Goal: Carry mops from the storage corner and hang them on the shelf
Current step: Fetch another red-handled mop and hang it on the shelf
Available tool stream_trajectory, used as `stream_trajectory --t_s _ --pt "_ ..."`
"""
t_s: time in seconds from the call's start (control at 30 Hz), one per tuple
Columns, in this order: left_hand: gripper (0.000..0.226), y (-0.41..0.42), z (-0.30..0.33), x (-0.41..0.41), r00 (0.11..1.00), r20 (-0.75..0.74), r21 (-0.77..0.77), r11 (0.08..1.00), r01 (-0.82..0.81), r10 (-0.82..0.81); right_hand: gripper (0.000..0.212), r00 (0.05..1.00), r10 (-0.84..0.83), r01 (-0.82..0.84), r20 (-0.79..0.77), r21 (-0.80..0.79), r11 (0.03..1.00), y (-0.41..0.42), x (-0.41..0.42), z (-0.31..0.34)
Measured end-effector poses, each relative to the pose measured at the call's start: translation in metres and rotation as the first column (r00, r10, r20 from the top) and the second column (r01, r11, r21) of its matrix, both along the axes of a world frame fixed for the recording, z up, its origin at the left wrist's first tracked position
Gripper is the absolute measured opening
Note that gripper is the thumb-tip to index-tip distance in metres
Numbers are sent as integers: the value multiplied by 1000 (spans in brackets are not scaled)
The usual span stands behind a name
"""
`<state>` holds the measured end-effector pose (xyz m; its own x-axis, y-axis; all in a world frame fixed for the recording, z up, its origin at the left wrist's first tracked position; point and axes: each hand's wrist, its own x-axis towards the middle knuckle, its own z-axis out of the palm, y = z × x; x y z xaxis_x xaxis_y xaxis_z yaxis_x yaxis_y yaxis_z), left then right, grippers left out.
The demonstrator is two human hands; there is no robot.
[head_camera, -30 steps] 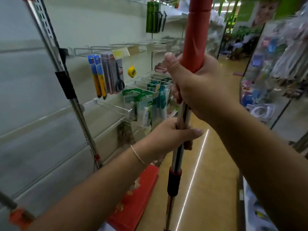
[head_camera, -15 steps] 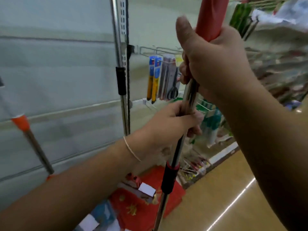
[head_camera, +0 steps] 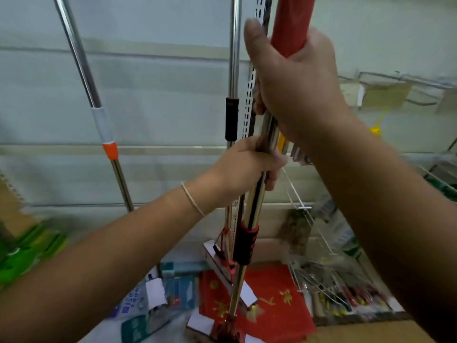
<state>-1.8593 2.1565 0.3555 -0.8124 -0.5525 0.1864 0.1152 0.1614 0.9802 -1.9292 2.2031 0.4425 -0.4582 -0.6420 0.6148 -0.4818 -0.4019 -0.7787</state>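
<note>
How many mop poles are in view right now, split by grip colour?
Red grip, held mop in the left hand and right hand: 1
Black sleeve, hanging pole: 1
Orange and white collar, hanging pole: 1
Total: 3

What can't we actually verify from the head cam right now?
- Top of the held mop, head view: red grip runs off the top edge; hook or hang point unseen.
- Its mop head: cut by the bottom edge, blurred.
- Left hand fingertips: wrapped behind the pole.
- Right hand fingers: mostly hidden behind its own back.
- Shelf goods at right: motion-blurred.
</note>
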Motion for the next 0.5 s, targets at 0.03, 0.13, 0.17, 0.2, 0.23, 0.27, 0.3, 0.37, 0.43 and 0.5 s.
stream_trajectory --t_s 0.03,0.13,0.17,0.2,0.23,0.27,0.3,0.37,0.43,0.5 --pt "19 -2 0 -1 1000 -1 -9 999 -31 31 32 1000 25 -25 13 -4 1000 -4 -1 1" --pt "13 -8 5 -4 994 -37 -30 994 -100 99 32 995 91 -90 29 -25 996 -14 -3 6" --pt "13 -10 8 -5 994 -47 -43 994 -100 98 31 995 101 -100 20 -39 994 -17 -4 8" --pt "14 -13 10 -5 994 -50 -53 994 -96 93 31 994 105 -104 18 -54 993 -21 -4 11" --pt "15 -16 14 -5 994 -52 -54 994 -95 92 31 994 106 -104 22 -71 992 -24 -5 14" --pt "15 -20 18 -4 994 -56 -46 994 -100 97 32 994 106 -103 30 -84 991 -28 -4 18" --pt "15 -24 22 -3 993 -66 -38 994 -102 100 32 994 104 -100 37 -91 991 -33 -4 22" --pt "21 -34 27 -4 991 -94 -44 994 -98 93 30 994 103 -98 44 -104 990 -41 -2 29" --pt "27 -45 34 -5 991 -106 -65 994 -84 77 28 995 94 -88 38 -129 988 -49 -1 36" --pt "29 -55 42 -6 993 -106 -84 995 -61 52 34 998 53 -49 28 -147 988 -58 -2 43"
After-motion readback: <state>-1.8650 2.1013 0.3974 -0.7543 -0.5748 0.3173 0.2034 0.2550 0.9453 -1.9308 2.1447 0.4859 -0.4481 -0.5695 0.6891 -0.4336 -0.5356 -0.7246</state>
